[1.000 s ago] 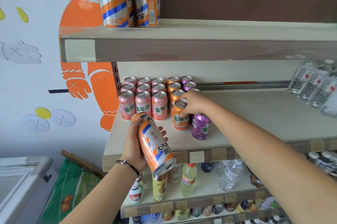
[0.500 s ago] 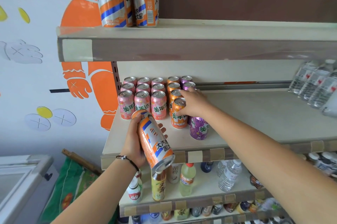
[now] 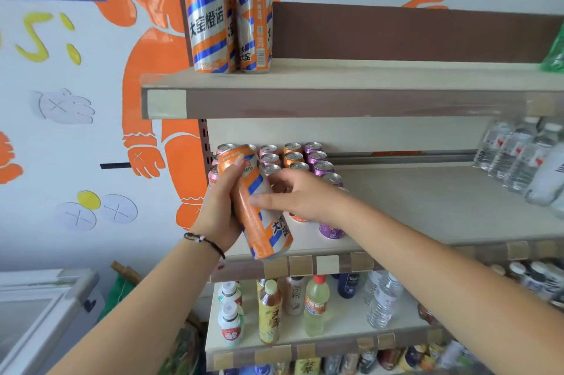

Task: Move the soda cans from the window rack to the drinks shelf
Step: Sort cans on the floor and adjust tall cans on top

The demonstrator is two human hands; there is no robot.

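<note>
My left hand (image 3: 219, 206) grips a tall orange, blue and silver soda can (image 3: 261, 223), tilted with its top to the upper left, in front of the middle shelf (image 3: 427, 209). My right hand (image 3: 302, 197) is on the same can, thumb across its front and fingers curled at its right side. Behind the hands, several short pink, orange and purple cans (image 3: 317, 157) stand in rows at the shelf's left end. A purple can (image 3: 331, 231) shows under my right wrist. Matching tall orange cans (image 3: 207, 23) stand on the top shelf (image 3: 335, 99).
Water bottles (image 3: 518, 157) lie stacked at the middle shelf's right end. The lower shelf holds tea and juice bottles (image 3: 268, 313). A chest freezer (image 3: 36, 307) sits at lower left, a green bag (image 3: 555, 54) on the top shelf's right. A painted wall is on the left.
My right hand left the short orange can on the shelf and came onto the tall can. My left hand raised the tall can. The view tilted upward.
</note>
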